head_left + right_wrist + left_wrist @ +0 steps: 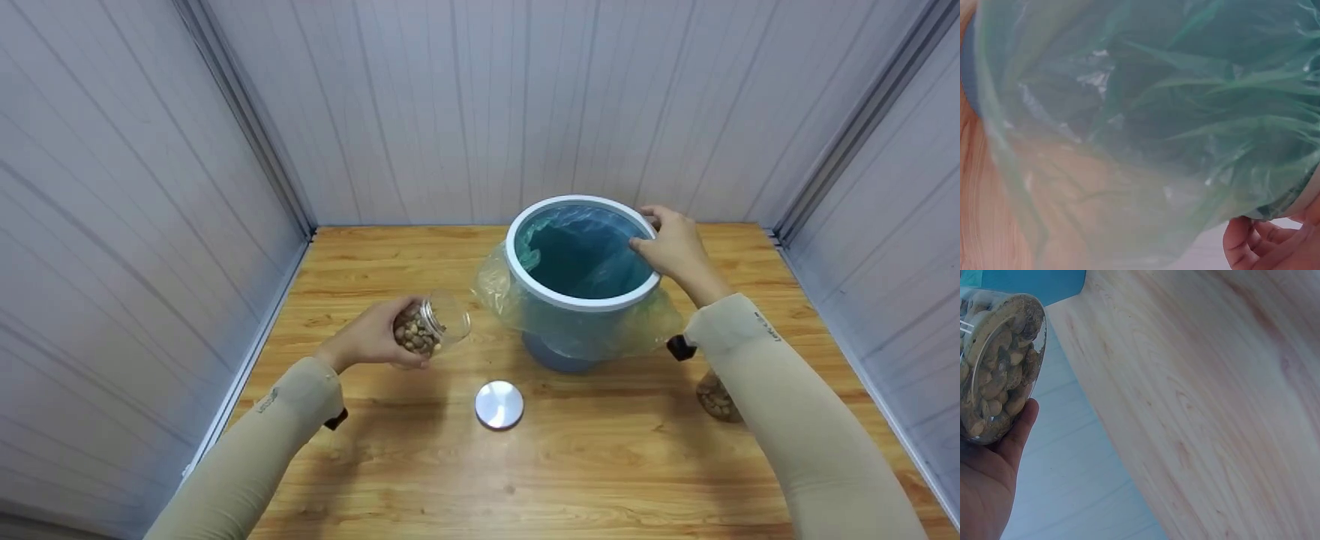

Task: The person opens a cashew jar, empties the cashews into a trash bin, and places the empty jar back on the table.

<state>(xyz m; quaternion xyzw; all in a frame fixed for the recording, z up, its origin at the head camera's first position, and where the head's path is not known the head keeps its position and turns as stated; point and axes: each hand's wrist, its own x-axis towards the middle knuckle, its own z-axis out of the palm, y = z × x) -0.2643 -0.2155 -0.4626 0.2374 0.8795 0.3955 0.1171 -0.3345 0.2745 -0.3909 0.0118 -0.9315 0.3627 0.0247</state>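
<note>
LH (pixel 375 334) grips clear jar (pixel 432 319) (lumpy bits (pixel 412 336)) — RH (pixel 679 246) pinches round bin rim (pixel 581 304).

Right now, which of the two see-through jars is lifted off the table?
The tilted jar in the left hand, held above the table. The other jar rests on the table, partly hidden by the right sleeve.

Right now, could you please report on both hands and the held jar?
Left hand holding tilted jar. Right hand gripping bin rim. Loose bag flares between jar and rim.

head: high, forward-down | left wrist: near, facing jar (pixel 1002 371) | right: closer, facing bag (pixel 1100 112) (all share bin (pixel 581 304))
</note>
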